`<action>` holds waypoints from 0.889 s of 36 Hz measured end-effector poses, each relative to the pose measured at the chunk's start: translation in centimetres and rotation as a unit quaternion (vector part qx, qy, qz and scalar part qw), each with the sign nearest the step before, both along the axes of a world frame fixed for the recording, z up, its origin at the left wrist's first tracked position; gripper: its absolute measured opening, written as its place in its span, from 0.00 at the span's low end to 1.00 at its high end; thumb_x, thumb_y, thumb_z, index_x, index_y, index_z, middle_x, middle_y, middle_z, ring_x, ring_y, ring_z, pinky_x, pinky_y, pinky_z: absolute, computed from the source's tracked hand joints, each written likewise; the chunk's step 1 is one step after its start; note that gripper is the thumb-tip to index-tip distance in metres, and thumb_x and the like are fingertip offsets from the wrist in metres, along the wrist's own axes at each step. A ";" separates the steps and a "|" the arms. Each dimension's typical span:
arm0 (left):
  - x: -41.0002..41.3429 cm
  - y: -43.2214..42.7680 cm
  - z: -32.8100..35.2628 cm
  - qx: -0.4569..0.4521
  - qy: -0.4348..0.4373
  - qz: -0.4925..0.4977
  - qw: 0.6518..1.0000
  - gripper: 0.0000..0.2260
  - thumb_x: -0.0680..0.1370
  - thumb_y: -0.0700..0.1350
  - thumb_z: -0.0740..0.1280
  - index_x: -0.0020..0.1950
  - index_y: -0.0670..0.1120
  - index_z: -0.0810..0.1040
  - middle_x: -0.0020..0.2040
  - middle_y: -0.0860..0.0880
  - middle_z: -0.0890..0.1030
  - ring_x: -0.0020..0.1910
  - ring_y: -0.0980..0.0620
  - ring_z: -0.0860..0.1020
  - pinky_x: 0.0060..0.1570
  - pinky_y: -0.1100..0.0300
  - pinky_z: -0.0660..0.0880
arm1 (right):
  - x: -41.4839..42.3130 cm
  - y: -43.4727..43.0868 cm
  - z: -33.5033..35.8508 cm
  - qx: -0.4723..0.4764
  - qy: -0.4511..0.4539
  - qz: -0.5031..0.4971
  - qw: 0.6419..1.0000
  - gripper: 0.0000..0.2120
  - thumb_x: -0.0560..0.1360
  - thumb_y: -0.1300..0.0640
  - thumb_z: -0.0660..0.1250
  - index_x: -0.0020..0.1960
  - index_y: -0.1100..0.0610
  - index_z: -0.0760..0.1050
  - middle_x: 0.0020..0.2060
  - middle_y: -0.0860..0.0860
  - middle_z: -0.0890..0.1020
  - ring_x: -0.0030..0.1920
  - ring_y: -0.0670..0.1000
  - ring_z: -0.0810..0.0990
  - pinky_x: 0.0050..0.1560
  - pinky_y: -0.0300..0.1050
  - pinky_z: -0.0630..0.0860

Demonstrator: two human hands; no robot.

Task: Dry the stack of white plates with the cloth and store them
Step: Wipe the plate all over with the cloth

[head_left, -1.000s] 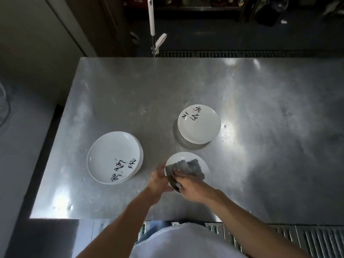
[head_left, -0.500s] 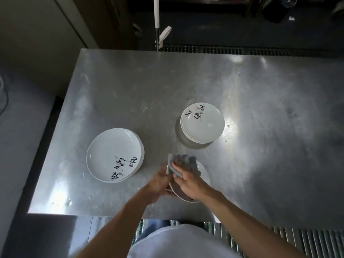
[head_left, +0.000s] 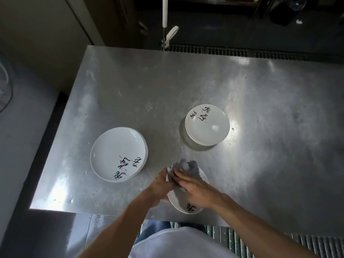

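**Plate under the cloth at the near edge**

A steel table [head_left: 186, 90] fills the view, its near edge running just in front of the person's white shirt [head_left: 178, 243]. Both bare forearms reach out over that edge and meet on one white plate [head_left: 188, 205], which sits tilted — its near rim hangs past the table edge, and some black brush lettering shows on that rim.

The left hand [head_left: 158, 187] grips the plate's left rim, fingers curled under it and thumb on top. The right hand [head_left: 195, 189] lies flat, fingers spread, pressing a grey cloth [head_left: 186, 168] onto the plate's face. The cloth bunches up past the fingertips at the plate's far rim and covers most of the inside. The two hands touch, or nearly so, at the left rim.

Two more groups of white plates rest on the table. The left stack [head_left: 119, 154] lies left of the hands, near but apart from them, with black lettering and small pink marks on the near-right part of its top plate. The far stack [head_left: 207, 125] stands farther from the person and a little right, lettering on its far-left part — a bright glint shines on it.

Beyond the far edge, a white-handled tool [head_left: 164, 13] stands upright over a dark floor grate [head_left: 242, 52]. Water spots dot the table's near-left corner.
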State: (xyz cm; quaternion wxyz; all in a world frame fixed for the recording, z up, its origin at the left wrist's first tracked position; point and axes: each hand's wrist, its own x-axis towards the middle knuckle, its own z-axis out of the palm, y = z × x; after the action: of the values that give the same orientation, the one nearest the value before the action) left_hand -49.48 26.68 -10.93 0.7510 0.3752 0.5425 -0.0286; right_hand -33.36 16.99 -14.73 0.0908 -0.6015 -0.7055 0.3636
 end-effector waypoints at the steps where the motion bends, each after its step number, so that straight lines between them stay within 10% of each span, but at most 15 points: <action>1: 0.1 -0.2 -0.2 0.004 0.007 0.025 1.000 0.23 0.74 0.29 0.62 0.65 0.50 0.73 0.55 0.43 0.82 0.49 0.42 0.84 0.40 0.42 0.83 | 0.4 0.2 -0.1 -0.006 -0.032 -0.023 0.999 0.34 0.80 0.65 0.59 0.82 0.56 0.50 0.82 0.51 0.49 0.81 0.50 0.46 0.81 0.55 0.45; 5: 1.0 -1.7 -0.1 -0.002 0.039 0.165 0.986 0.24 0.76 0.28 0.58 0.66 0.50 0.68 0.60 0.44 0.75 0.55 0.41 0.76 0.41 0.39 0.83 | 0.4 1.1 -0.1 -0.067 -0.139 -0.135 0.979 0.37 0.79 0.64 0.60 0.82 0.59 0.45 0.82 0.56 0.46 0.81 0.56 0.46 0.80 0.55 0.48; 10: 0.6 -1.9 0.1 -0.049 0.029 0.174 0.983 0.07 0.77 0.37 0.66 0.53 0.43 0.74 0.49 0.42 0.79 0.45 0.41 0.81 0.41 0.45 0.84 | 0.1 0.9 0.3 -0.084 -0.060 -0.196 0.975 0.32 0.79 0.63 0.58 0.81 0.57 0.53 0.81 0.54 0.51 0.81 0.53 0.49 0.79 0.49 0.51; 14: -0.4 -1.3 0.5 -0.060 -0.020 0.103 0.993 0.14 0.78 0.35 0.63 0.62 0.48 0.73 0.51 0.36 0.82 0.44 0.41 0.84 0.44 0.47 0.83 | -0.7 -0.1 1.1 -0.064 0.073 -0.092 0.991 0.27 0.82 0.60 0.57 0.80 0.57 0.59 0.80 0.49 0.56 0.81 0.48 0.50 0.81 0.47 0.47; 19: -1.1 -1.3 0.8 -0.061 -0.054 0.060 0.995 0.28 0.79 0.30 0.61 0.73 0.55 0.71 0.62 0.35 0.81 0.51 0.38 0.83 0.56 0.38 0.81 | 1.2 1.1 1.1 -0.022 -0.026 -0.066 0.997 0.26 0.81 0.59 0.55 0.79 0.56 0.62 0.80 0.52 0.58 0.80 0.52 0.56 0.79 0.46 0.49; 32: -2.3 -0.4 0.5 -0.063 -0.059 0.013 0.996 0.24 0.76 0.27 0.59 0.69 0.44 0.75 0.57 0.38 0.84 0.51 0.44 0.84 0.53 0.43 0.82 | -1.4 1.2 1.8 0.008 0.055 0.048 0.997 0.24 0.83 0.58 0.59 0.78 0.57 0.63 0.78 0.53 0.65 0.79 0.46 0.58 0.79 0.47 0.56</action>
State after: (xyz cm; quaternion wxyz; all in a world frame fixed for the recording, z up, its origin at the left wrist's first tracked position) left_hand -51.77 26.29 -10.42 0.8041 0.3209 0.4995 -0.0306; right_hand -34.80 18.18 -12.98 0.1169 -0.5450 -0.7305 0.3946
